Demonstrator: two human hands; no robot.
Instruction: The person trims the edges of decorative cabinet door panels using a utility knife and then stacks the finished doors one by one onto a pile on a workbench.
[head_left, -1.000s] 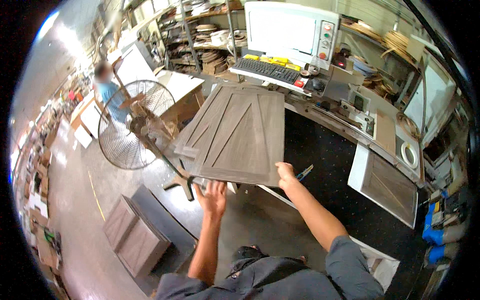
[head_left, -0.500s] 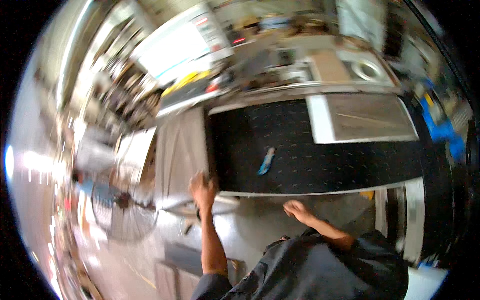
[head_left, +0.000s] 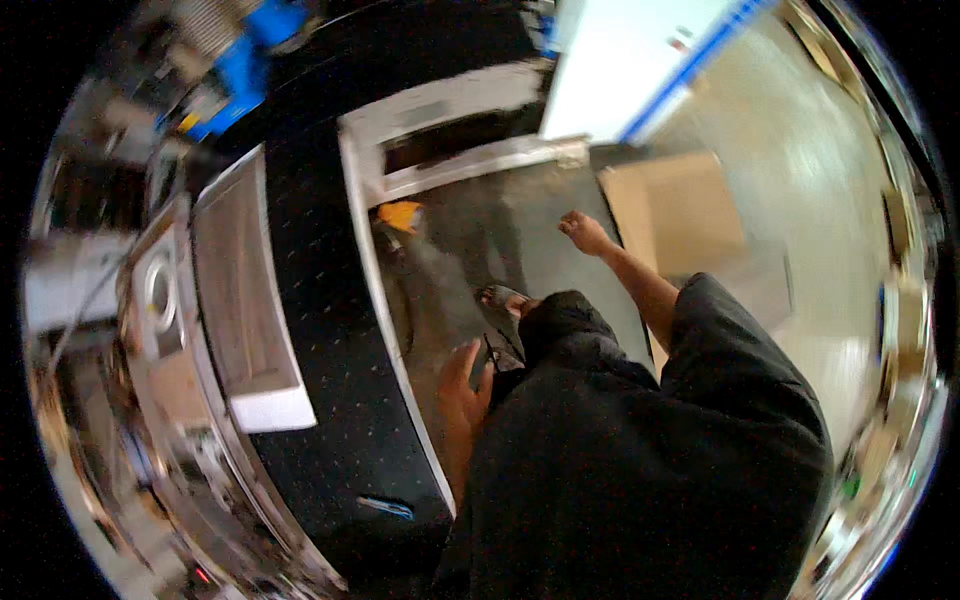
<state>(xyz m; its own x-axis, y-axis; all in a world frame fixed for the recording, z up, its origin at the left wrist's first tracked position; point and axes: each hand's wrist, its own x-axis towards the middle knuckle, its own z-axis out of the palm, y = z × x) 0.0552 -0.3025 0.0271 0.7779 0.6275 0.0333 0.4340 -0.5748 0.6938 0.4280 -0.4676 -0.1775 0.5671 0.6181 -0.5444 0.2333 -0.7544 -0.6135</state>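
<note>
The left hand (head_left: 463, 385) hangs low beside the person's dark-clothed body, fingers loosely curled and holding nothing, just beside the pale front edge of the bench (head_left: 395, 330). That bench is topped by a black dotted mat (head_left: 320, 300), which stretches away from the left hand on its outer side. On the mat, well beyond the hand, lies a grey wood-grain panel (head_left: 240, 290) with a white end, lengthwise along the bench, and nearer the person, below the left hand, a small blue tool (head_left: 385, 508) rests on the same mat. The right hand (head_left: 583, 232) is stretched out ahead of the body at the end of a bare forearm, fingers loosely bent, gripping nothing, held in the air over the grey floor (head_left: 480, 250). Just past the right hand on its outer side a flat brown cardboard sheet (head_left: 680, 215) lies on the floor, and ahead of that hand stands a large white cabinet (head_left: 630, 60) with a blue edge. Between the two hands, close to the body, a sandalled foot (head_left: 505, 298) shows on the floor. Ahead of the left hand, by the bench's corner, sits a small orange object (head_left: 402, 215), too blurred to name, beside a pale frame (head_left: 470, 160).
</note>
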